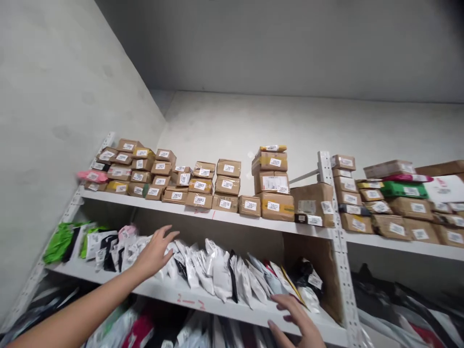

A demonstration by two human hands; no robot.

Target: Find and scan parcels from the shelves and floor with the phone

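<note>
A pale wall [232,125] rises behind white metal shelving [155,291]. Your left hand [154,253], at 8 o'clock, is bare, fingers spread wide before the white poly mailers [222,275] lined up around 6; contact can't be told. Your right hand [299,321], at 5, curves loosely, fingers parted, nothing visibly held. Labelled cardboard boxes [228,185] sit at 12 o'clock from the mailers. With mailers packed this tightly, a light fingertip touch should avoid dragging neighbours.

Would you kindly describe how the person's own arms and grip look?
The left grip is an ungloved hand; its visible forearm has no sleeve, watch or bracelet. The right grip is an ungloved hand too; its forearm is out of view.
</note>
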